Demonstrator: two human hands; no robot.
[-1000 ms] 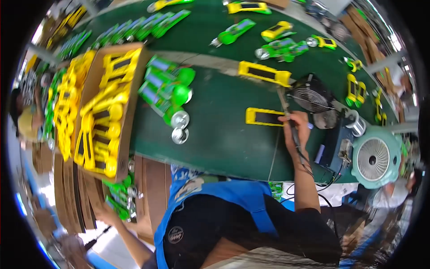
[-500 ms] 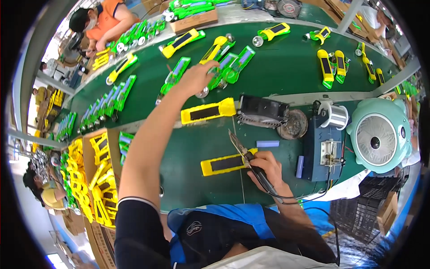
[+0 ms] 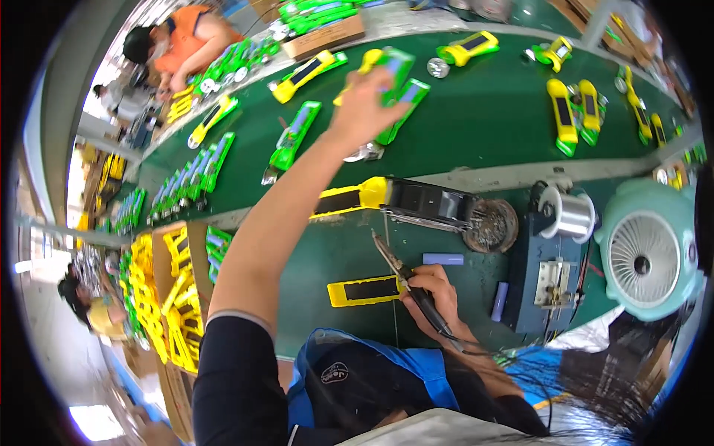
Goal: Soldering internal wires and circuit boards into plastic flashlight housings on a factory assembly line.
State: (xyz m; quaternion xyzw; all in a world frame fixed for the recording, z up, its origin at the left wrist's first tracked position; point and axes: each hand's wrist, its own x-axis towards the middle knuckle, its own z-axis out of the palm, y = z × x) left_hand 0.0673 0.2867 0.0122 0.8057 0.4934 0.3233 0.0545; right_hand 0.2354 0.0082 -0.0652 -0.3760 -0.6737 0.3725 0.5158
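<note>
My left hand [image 3: 366, 108] reaches over the green belt, fingers blurred, closed on a green flashlight half [image 3: 399, 68] that is smeared by motion. Another green flashlight half [image 3: 409, 110] lies just under the hand. A yellow flashlight cover [image 3: 370, 61] is partly hidden behind my fingers. In my right hand [image 3: 435, 299] is a soldering iron [image 3: 421, 297], its tip pointing up and left over the bench. Beneath the iron lies a yellow cover with a dark panel [image 3: 363, 291]. A violet battery cell [image 3: 443, 259] rests beside the right hand, and a second cell [image 3: 500, 301] lies farther right.
A black box [image 3: 428, 202] and a round dish of scraps [image 3: 491, 225] stand at the bench's back edge. Right of them are a solder spool [image 3: 567, 212] and a mint fan [image 3: 641, 256]. A carton of yellow parts [image 3: 195, 286] stands left. A co-worker [image 3: 195, 44] sits across the belt.
My left hand has moved up and right, lifting a green flashlight half off the belt. The right hand still holds the iron over the yellow cover. The whole view has shifted slightly.
</note>
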